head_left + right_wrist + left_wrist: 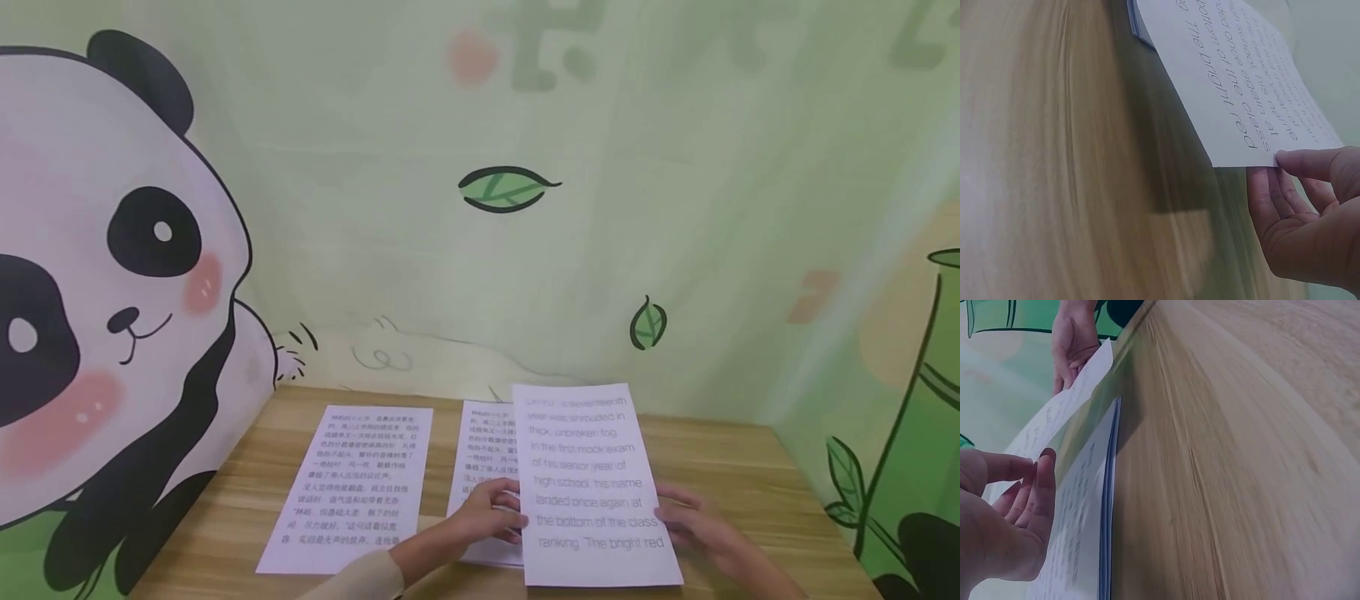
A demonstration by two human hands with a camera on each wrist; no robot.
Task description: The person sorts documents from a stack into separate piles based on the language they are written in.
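Note:
A white sheet of paper printed with English text hangs above the wooden table, held between both hands. My left hand pinches its left edge between thumb and fingers. On the opposite side, my right hand grips the right edge, with the thumb on the printed face and the fingers underneath in the right wrist view. Below and to the left lies a stack of sheets with Chinese text on top, partly covered by the held sheet in the head view. Its layered edge shows in the left wrist view.
Another page of Chinese text lies on the table's left side. The wooden table ends at a pale green cloth backdrop with a printed panda, leaves and bamboo.

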